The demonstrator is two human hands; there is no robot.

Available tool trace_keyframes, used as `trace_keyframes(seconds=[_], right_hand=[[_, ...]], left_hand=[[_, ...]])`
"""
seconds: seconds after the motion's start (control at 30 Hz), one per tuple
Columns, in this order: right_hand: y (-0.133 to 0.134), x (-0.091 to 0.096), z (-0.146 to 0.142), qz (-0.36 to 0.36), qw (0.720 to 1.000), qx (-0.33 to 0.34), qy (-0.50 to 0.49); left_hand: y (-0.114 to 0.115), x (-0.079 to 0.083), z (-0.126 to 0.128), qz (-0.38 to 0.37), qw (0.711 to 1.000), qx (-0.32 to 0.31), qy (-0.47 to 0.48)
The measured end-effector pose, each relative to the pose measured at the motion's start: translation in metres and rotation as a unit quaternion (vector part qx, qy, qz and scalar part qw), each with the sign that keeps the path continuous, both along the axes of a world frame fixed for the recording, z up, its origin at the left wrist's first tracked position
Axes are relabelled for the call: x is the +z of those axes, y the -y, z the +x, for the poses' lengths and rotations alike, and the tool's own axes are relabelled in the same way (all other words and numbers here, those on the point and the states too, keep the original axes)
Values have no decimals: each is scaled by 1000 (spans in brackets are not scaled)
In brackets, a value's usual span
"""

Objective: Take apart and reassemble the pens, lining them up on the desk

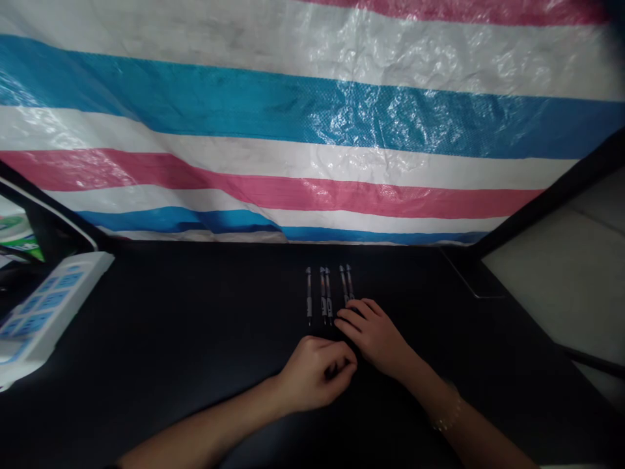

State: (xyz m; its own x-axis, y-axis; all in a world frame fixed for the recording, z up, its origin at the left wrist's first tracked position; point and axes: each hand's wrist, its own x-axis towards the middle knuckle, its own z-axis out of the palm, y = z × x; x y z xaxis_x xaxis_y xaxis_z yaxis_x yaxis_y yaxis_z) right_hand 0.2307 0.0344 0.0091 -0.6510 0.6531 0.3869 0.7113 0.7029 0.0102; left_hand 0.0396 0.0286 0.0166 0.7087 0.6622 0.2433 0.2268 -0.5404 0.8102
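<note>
Several pens lie side by side on a black table, pointing away from me. My right hand rests palm down with fingers stretched toward the rightmost pens, its fingertips touching their near ends. My left hand sits just in front of the pens, fingers curled into a loose fist; whether anything is inside it is hidden.
A white power strip with blue sockets lies at the table's left edge. A striped blue, pink and white tarp hangs behind the table. The table's right edge borders a pale floor.
</note>
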Motion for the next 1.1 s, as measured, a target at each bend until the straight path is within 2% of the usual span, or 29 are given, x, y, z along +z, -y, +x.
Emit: trace_keyframes(seconds=[0.13,0.4,0.47,0.57,0.67,0.87,1.0,1.1], right_hand=[[0,-1,0,-18,1000,-2,13],[-2,-3,-2,24,999,37,6],[-1,0,-1,21,998,51,-25],[3,6,1,-10,988,65,-137],[7,12,3,-16,961,53,-271],[12,26,3,8,877,-67,-476],[15,34,8,-6,801,-134,-583],[16,36,12,-27,765,-145,-627]], left_hand=[[0,-2,0,14,1000,0,-1],[-1,-4,0,17,1000,3,6],[-1,-4,0,12,1000,5,9],[0,-1,0,-22,1000,-9,16],[1,3,1,-97,994,-30,30],[-1,6,5,-246,968,-22,39],[-2,3,7,-351,935,1,53],[-2,0,9,-416,903,13,100]])
